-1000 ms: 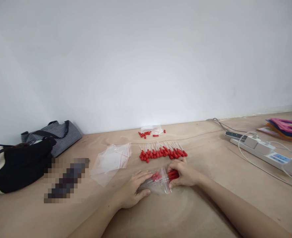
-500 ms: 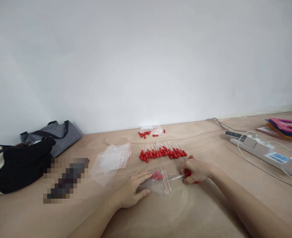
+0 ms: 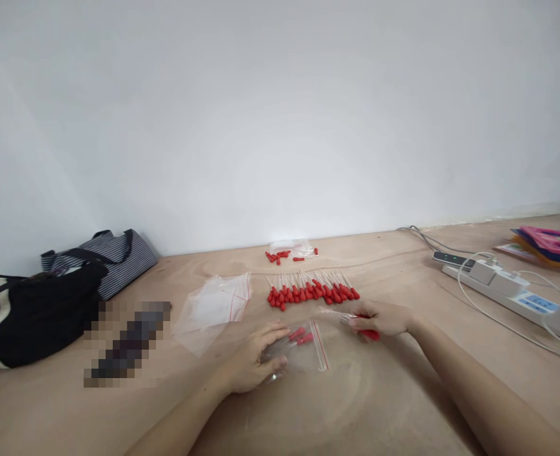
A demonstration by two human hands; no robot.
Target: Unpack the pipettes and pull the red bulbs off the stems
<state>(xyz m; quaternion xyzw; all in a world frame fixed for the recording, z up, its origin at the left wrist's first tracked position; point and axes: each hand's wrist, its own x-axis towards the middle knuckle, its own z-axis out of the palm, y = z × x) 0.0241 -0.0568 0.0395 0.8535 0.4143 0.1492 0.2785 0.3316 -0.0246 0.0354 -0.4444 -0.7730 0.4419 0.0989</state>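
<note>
My left hand (image 3: 258, 360) holds the closed end of a clear zip bag (image 3: 311, 356) flat on the table, fingers over it and thumb along the near side. Two red rubber bulbs (image 3: 303, 337) show inside the bag. Its red-striped opening faces right. My right hand (image 3: 382, 316) grips a few droppers, red bulbs (image 3: 369, 334) under the palm and clear thin tubes (image 3: 337, 314) pointing left, just apart from the bag's mouth. How many it holds is hard to tell. Behind, a row of red-bulbed droppers (image 3: 308, 292) lies with pale stems toward the wall.
Flat zip bags (image 3: 220, 301) lie left of the row. Loose red bulbs (image 3: 277, 256) and another clear bag (image 3: 289, 246) are near the wall. At left are a black bag (image 3: 47, 316) and a blurred dark object (image 3: 128, 345). A power strip (image 3: 522, 294) with cables stands right.
The right hand has lifted and turned, and the droppers' tubes have swung up and away from the bag's opening. The left hand stays on the bag; the bulbs inside have shifted slightly.
</note>
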